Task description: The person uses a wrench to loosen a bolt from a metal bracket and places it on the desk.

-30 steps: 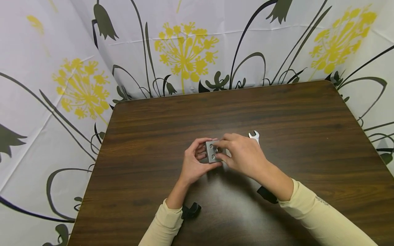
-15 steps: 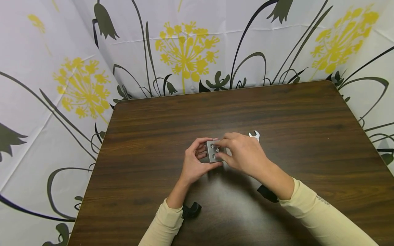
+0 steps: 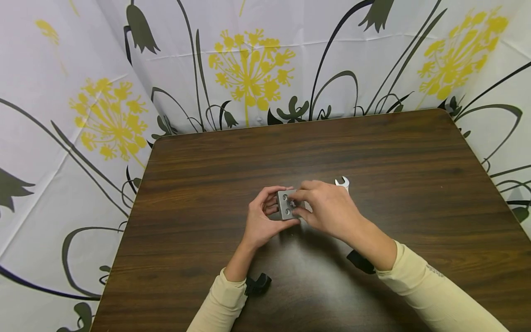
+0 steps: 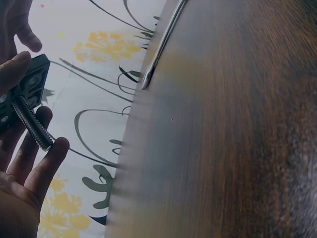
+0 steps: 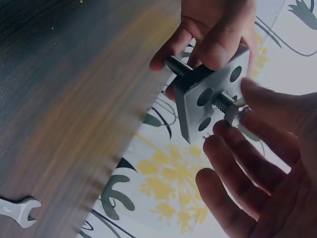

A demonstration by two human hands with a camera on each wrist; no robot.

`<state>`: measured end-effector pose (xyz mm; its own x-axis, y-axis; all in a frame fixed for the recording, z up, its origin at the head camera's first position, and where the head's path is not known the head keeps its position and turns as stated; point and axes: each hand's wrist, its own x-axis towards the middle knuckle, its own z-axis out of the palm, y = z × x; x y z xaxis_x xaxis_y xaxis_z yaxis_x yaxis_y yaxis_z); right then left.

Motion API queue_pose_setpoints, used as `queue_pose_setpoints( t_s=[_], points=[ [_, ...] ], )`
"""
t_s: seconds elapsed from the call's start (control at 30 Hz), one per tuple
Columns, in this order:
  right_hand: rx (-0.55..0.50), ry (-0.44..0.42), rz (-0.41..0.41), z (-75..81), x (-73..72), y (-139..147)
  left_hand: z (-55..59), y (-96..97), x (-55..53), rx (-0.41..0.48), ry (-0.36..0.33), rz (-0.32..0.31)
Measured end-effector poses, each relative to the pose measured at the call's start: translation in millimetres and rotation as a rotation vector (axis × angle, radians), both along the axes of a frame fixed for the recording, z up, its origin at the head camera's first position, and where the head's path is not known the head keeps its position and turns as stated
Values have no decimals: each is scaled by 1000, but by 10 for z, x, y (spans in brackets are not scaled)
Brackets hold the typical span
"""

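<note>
A grey metal plate [image 3: 283, 205] with several round holes is held above the table, tilted, in the head view. My left hand [image 3: 258, 222] grips it by opposite edges between thumb and fingers. Through its middle runs a long threaded bolt [image 4: 32, 124], whose far end sticks out on the left palm's side, close to a fingertip. On the other face, the hex bolt head [image 5: 234, 117] stands off the plate with some thread showing. My right hand [image 3: 329, 207] pinches that head between thumb and index finger, its other fingers spread loosely below.
An open-end wrench [image 3: 342, 182] lies on the dark wood table [image 3: 199, 184] just beyond the right hand, partly hidden by it. Behind the table hangs a white curtain [image 3: 174, 27] with printed flowers. Black straps or mounts [image 3: 258, 284] sit at both wrists.
The right thumb and index fingertips have shifted slightly about the bolt head. The plate, left hand and wrench remain practically where they were.
</note>
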<state>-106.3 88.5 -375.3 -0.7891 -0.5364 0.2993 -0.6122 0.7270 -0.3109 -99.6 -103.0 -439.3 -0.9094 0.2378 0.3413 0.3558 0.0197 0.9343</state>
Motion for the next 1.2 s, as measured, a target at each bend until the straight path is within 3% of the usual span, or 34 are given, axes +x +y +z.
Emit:
queue_pose_setpoints(
  t_s=[0.2, 0.43, 0.73, 0.97, 1.2],
  points=[
    [-8, -24, -62, -3, -17, -14, -1, 4, -7, 13, 12, 0],
    [5, -6, 23, -2, -4, 4, -2, 3, -6, 9, 23, -4],
    [3, -28, -49, 3, -13, -23, -1, -7, 0, 10, -4, 11],
    [1, -10, 25, 17, -11, -27, -21, -40, 3, 1, -8, 9],
    [18, -4, -61, 22, -22, 2, -10, 5, -7, -4, 3, 10]
  ],
)
